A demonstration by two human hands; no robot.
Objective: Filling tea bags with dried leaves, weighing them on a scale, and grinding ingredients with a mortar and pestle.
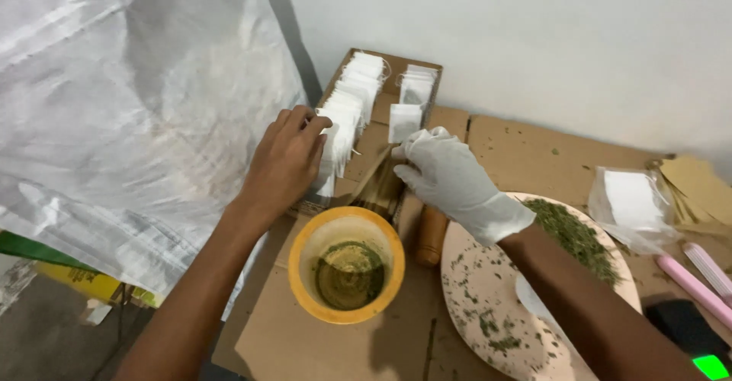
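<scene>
A row of small white filter bags (347, 114) stands on edge inside an open cardboard box (396, 62) set against the white wall (534, 38) — this box is the landmark for everything else. The bare left hand (286, 163) rests at the near end of that row, fingers curled loosely, their tips touching the front bags; whether any bag is actually pinched between them cannot be told. The right hand (450, 175), in a white glove, sits at the box's near right corner, fingers bent and partly closed; its fingertips lie by a thin brownish strip (379, 179) that slants out of the box's front, but a firm grip on it cannot be made out. More white bags (408, 102) stand along the box's right side, apart from the main row.

Just in front of the box stands a yellow bowl (347, 263) with dark green residue at its bottom. Beside the bowl, to the right, lies a short wooden handle (431, 236). Further right of the box is a round pale plate (488, 297) carrying crumbled green dried leaves (576, 232) — the right forearm crosses over it. Well to the right of the box lie a clear packet of white bags (629, 202) and two pink sticks (698, 278). Left of the box hangs a large white woven sack (130, 99). All rests on flattened cardboard (320, 343).
</scene>
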